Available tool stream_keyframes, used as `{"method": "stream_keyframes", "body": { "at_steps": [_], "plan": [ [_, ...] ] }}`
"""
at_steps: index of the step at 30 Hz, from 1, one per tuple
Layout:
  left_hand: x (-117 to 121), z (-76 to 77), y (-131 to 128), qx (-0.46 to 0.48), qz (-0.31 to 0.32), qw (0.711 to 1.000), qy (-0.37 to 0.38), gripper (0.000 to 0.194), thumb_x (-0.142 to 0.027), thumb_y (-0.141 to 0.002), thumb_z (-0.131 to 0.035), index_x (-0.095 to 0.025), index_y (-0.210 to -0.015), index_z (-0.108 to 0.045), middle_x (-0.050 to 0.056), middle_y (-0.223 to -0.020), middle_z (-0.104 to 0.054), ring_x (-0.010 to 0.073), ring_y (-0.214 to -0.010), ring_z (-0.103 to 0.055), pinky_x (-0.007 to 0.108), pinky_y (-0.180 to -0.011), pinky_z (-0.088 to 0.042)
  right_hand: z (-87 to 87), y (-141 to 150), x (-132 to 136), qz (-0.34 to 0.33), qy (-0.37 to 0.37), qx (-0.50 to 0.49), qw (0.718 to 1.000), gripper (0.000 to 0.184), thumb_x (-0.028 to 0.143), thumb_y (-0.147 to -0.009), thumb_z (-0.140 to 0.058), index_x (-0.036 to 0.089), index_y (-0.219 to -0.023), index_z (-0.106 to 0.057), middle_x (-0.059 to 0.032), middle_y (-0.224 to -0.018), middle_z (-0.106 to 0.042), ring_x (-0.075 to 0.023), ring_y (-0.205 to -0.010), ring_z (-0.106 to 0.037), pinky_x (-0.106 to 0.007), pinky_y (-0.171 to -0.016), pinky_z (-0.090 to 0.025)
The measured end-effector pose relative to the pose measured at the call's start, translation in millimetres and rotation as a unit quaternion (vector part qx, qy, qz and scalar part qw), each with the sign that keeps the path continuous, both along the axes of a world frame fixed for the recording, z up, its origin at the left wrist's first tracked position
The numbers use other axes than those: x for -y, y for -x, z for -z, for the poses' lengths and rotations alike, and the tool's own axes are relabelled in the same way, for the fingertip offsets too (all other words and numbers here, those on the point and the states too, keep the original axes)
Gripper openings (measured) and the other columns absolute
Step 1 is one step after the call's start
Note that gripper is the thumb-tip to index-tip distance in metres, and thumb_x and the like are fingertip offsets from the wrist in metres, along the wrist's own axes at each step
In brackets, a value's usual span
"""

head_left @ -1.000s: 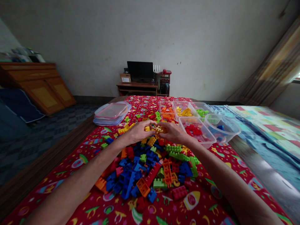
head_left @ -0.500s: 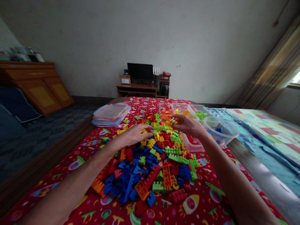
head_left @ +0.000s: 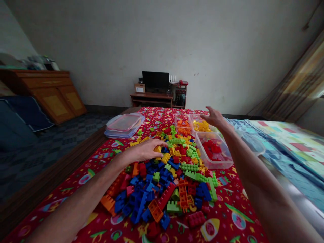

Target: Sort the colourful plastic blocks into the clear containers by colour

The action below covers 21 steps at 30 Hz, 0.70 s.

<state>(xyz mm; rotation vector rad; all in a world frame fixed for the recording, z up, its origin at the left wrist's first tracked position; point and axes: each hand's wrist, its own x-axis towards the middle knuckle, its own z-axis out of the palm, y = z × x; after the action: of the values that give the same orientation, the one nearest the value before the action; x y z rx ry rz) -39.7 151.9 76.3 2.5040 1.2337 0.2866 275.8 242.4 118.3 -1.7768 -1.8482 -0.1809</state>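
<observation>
A heap of coloured building blocks (head_left: 167, 182) lies on a red patterned cloth (head_left: 222, 216). My left hand (head_left: 144, 151) rests on the heap's far left side, fingers curled over a yellow block (head_left: 158, 149). My right hand (head_left: 214, 118) is stretched out over the clear box of yellow blocks (head_left: 199, 125), fingers spread and empty. Beside that box stand a clear box of orange blocks (head_left: 182, 124) and, nearer to me, a clear box of red blocks (head_left: 213, 150).
Stacked clear lids (head_left: 124, 123) lie at the far left of the cloth. A further clear box (head_left: 253, 144) sits behind my right forearm. A patchwork blanket (head_left: 286, 141) covers the right side. A wooden cabinet (head_left: 50, 96) and a desk with a monitor (head_left: 155, 81) stand by the wall.
My right hand carried a small yellow piece from the heap's middle out to the yellow box and opened there. My left hand stayed on the heap.
</observation>
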Motion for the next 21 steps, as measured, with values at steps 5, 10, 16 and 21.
{"method": "stream_keyframes", "body": {
  "at_steps": [5,10,16,21],
  "plan": [
    [0.9,2.1,2.8,-0.013,-0.001,1.000,0.001,0.053,-0.033,-0.071,-0.068,-0.026,-0.123,-0.061,0.005,-0.124,-0.064,0.0239,-0.112,-0.059,0.031,-0.095,-0.044,8.9,47.7,50.8,-0.177,0.031,-0.032,0.983,0.035,0.028,-0.087,-0.048,0.013,-0.113,-0.066,-0.0120,-0.093,-0.071,-0.0202,-0.081,-0.065,-0.031,-0.073,-0.046],
    [0.3,7.4,4.0,-0.055,-0.026,0.998,-0.021,0.061,-0.030,-0.067,-0.070,-0.024,-0.126,-0.058,0.007,-0.118,-0.065,0.0261,-0.109,-0.060,0.032,-0.094,-0.045,44.4,100.5,99.5,-0.343,0.131,0.009,0.930,0.024,0.025,-0.086,-0.057,0.018,-0.105,-0.069,-0.0068,-0.086,-0.071,-0.0159,-0.075,-0.062,-0.027,-0.066,-0.043],
    [1.4,3.5,1.2,-0.083,-0.004,0.996,-0.021,0.058,-0.029,-0.067,-0.068,-0.022,-0.124,-0.059,0.009,-0.122,-0.064,0.0274,-0.112,-0.059,0.034,-0.097,-0.044,82.5,117.4,109.3,-0.388,0.063,0.110,0.913,0.026,0.032,-0.085,-0.063,0.016,-0.106,-0.065,-0.0117,-0.099,-0.066,-0.0193,-0.093,-0.059,-0.028,-0.078,-0.042],
    [-4.0,-0.6,8.8,0.001,-0.011,1.000,0.028,0.069,-0.028,-0.063,-0.069,-0.026,-0.130,-0.053,0.005,-0.130,-0.060,0.0249,-0.116,-0.057,0.032,-0.098,-0.042,75.1,111.3,109.5,-0.401,0.070,0.086,0.909,0.025,0.028,-0.085,-0.061,0.017,-0.108,-0.062,-0.0075,-0.087,-0.067,-0.0157,-0.078,-0.058,-0.025,-0.069,-0.039]
  ]
}}
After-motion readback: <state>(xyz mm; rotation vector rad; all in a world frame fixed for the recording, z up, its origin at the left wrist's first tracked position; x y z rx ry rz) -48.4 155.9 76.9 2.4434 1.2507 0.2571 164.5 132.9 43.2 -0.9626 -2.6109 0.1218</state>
